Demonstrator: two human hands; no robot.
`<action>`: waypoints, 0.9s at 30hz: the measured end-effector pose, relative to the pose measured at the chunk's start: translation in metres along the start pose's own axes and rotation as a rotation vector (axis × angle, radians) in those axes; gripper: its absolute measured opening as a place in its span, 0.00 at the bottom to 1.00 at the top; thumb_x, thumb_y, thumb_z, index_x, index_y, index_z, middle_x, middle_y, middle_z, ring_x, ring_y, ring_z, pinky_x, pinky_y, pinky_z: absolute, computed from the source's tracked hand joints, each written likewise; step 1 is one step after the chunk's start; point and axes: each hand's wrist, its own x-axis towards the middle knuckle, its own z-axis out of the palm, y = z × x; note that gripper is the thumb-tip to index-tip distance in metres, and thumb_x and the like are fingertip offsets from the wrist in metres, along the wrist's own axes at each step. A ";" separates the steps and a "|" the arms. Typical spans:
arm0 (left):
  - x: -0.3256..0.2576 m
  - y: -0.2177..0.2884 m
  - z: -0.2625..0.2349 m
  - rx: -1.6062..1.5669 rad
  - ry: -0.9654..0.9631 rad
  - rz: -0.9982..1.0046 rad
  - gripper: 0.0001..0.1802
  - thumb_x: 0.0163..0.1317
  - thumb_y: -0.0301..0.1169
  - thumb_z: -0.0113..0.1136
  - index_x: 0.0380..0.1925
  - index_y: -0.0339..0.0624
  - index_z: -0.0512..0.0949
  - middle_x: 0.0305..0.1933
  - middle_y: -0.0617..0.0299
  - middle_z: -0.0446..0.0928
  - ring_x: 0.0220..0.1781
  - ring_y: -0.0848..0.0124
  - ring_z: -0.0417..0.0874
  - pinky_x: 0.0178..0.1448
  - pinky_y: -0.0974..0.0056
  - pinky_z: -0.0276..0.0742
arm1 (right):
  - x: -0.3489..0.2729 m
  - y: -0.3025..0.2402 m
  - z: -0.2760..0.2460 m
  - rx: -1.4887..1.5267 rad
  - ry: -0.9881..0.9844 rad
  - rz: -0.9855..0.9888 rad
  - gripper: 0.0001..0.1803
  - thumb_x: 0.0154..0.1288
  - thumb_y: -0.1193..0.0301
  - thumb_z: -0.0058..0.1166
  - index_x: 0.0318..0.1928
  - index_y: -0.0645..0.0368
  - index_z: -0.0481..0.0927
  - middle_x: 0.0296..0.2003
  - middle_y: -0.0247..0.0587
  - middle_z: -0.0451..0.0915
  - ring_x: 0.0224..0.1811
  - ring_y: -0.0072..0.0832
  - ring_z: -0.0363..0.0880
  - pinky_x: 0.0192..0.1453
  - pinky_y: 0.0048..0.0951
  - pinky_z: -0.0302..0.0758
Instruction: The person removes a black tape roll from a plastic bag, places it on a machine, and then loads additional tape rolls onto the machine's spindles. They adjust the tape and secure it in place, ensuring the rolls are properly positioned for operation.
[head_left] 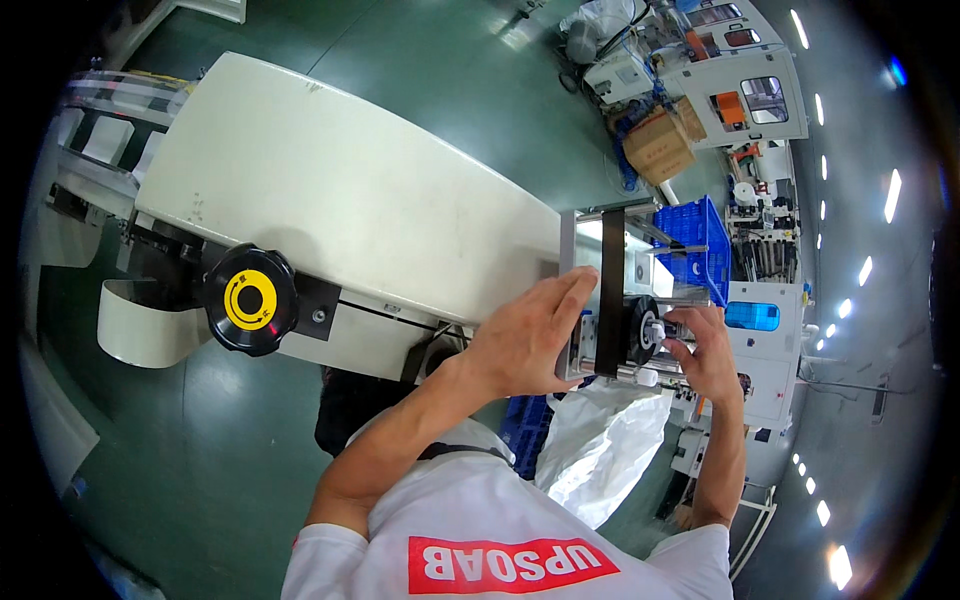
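Note:
My left hand [525,340] lies flat against the side of a small metal frame [570,250] at the end of a cream machine housing [330,190], its fingers stretched up along the frame's edge. A black upright bar [611,290] and a black round knob [640,328] sit in that frame. My right hand [712,355] comes in from the right. Its fingertips pinch a small white cylindrical piece [655,328] sticking out of the knob's centre. What lies behind the frame is hidden.
A black handwheel with a yellow centre [250,300] sits on the housing's side at left. A blue crate [695,245] stands behind the frame, and a white plastic sack [600,450] hangs below it. A cardboard box [657,145] and white machines stand on the green floor [200,450].

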 end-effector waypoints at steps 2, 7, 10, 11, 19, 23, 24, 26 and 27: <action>0.000 -0.001 0.002 0.018 0.003 -0.008 0.62 0.42 0.44 0.80 0.72 0.34 0.53 0.69 0.40 0.66 0.68 0.45 0.72 0.68 0.54 0.73 | 0.001 0.001 -0.001 0.016 -0.013 0.000 0.18 0.55 0.73 0.67 0.47 0.60 0.79 0.45 0.45 0.79 0.51 0.47 0.72 0.59 0.44 0.65; 0.002 0.001 -0.001 0.002 -0.024 -0.006 0.62 0.42 0.40 0.80 0.71 0.30 0.51 0.69 0.40 0.64 0.68 0.45 0.70 0.70 0.53 0.71 | 0.003 -0.008 -0.001 -0.039 0.070 0.084 0.17 0.59 0.68 0.66 0.46 0.61 0.79 0.44 0.47 0.79 0.49 0.47 0.73 0.56 0.43 0.65; 0.002 0.001 0.000 -0.005 0.009 -0.002 0.61 0.42 0.41 0.80 0.71 0.33 0.52 0.69 0.39 0.65 0.67 0.44 0.71 0.68 0.53 0.72 | 0.004 -0.003 -0.005 -0.072 0.027 0.116 0.17 0.62 0.63 0.65 0.45 0.63 0.80 0.39 0.47 0.80 0.45 0.46 0.75 0.52 0.41 0.65; 0.002 0.001 0.000 -0.005 0.018 -0.004 0.61 0.41 0.42 0.80 0.71 0.34 0.53 0.68 0.38 0.66 0.67 0.44 0.72 0.68 0.53 0.73 | 0.003 0.003 -0.001 -0.080 0.013 0.110 0.17 0.63 0.62 0.65 0.44 0.63 0.80 0.38 0.47 0.81 0.43 0.45 0.75 0.51 0.41 0.65; 0.000 0.002 0.001 -0.013 0.008 -0.022 0.60 0.43 0.42 0.79 0.72 0.34 0.53 0.69 0.39 0.65 0.68 0.45 0.72 0.68 0.52 0.73 | 0.001 0.004 -0.004 -0.104 -0.015 -0.014 0.17 0.61 0.65 0.65 0.45 0.63 0.81 0.40 0.46 0.81 0.46 0.45 0.74 0.55 0.43 0.64; 0.001 0.003 0.000 -0.014 -0.008 -0.050 0.60 0.43 0.42 0.79 0.72 0.35 0.53 0.71 0.40 0.65 0.69 0.46 0.71 0.69 0.53 0.73 | 0.002 0.001 -0.008 -0.084 -0.040 -0.042 0.19 0.58 0.68 0.66 0.49 0.62 0.79 0.45 0.46 0.79 0.52 0.45 0.72 0.60 0.44 0.62; 0.002 0.003 0.000 -0.011 -0.018 -0.056 0.61 0.42 0.43 0.79 0.73 0.35 0.53 0.71 0.40 0.64 0.69 0.46 0.71 0.69 0.53 0.73 | 0.001 0.001 -0.007 -0.084 -0.041 -0.012 0.20 0.57 0.68 0.67 0.50 0.61 0.79 0.45 0.46 0.79 0.53 0.45 0.72 0.61 0.45 0.62; 0.002 0.003 0.000 -0.004 -0.039 -0.068 0.61 0.42 0.43 0.79 0.73 0.36 0.53 0.72 0.40 0.63 0.69 0.46 0.71 0.69 0.53 0.73 | -0.003 0.005 -0.004 -0.091 0.006 0.019 0.23 0.58 0.64 0.67 0.51 0.60 0.77 0.45 0.48 0.78 0.53 0.47 0.72 0.61 0.44 0.62; 0.002 0.004 -0.001 0.011 -0.062 -0.086 0.62 0.42 0.44 0.79 0.73 0.36 0.52 0.72 0.41 0.63 0.69 0.46 0.71 0.69 0.53 0.72 | -0.003 0.002 -0.004 -0.069 0.031 0.041 0.24 0.58 0.62 0.67 0.51 0.61 0.77 0.45 0.48 0.78 0.52 0.47 0.73 0.60 0.44 0.62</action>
